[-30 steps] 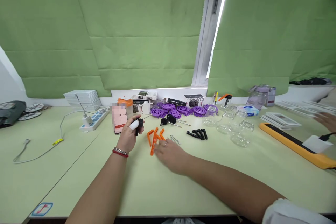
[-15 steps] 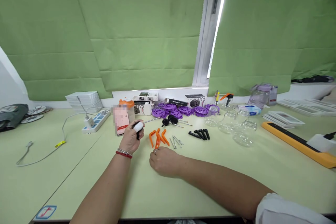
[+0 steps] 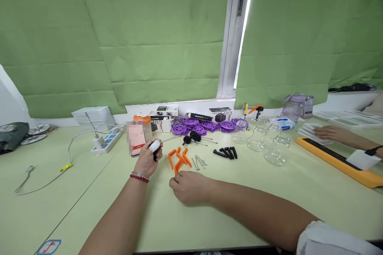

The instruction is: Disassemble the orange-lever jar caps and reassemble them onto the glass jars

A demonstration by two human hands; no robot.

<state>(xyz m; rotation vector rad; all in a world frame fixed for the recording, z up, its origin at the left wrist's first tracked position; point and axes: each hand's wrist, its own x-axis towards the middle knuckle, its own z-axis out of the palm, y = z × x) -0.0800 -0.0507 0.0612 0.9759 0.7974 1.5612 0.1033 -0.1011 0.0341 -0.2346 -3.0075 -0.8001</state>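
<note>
My left hand (image 3: 147,160) is closed round a screwdriver with a black-and-white handle (image 3: 154,146); its thin metal shaft points right. My right hand (image 3: 190,187) pinches the lower end of an orange bent plastic piece (image 3: 178,165), which rests among several similar orange angled pieces (image 3: 186,157). To their right lie loose metal screws (image 3: 196,162) with tiny nuts beside them. Black angled pieces (image 3: 226,153) sit farther right in a row. Beyond the orange pieces are black-handled screwdrivers (image 3: 195,136) lying on the table.
Purple openwork discs (image 3: 206,126) and cup holder boxes (image 3: 220,114) line the wall. Clear glass-like vessels (image 3: 274,155) stand right. A phone (image 3: 138,139) and power strip (image 3: 108,141) are left. Another person's hand (image 3: 329,133) touches white panels beyond the orange-and-black bar (image 3: 335,161).
The orange piece at my right fingers has turned in angle. Another person's hand has come in from the right onto the white panels. The whole view has shifted slightly.
</note>
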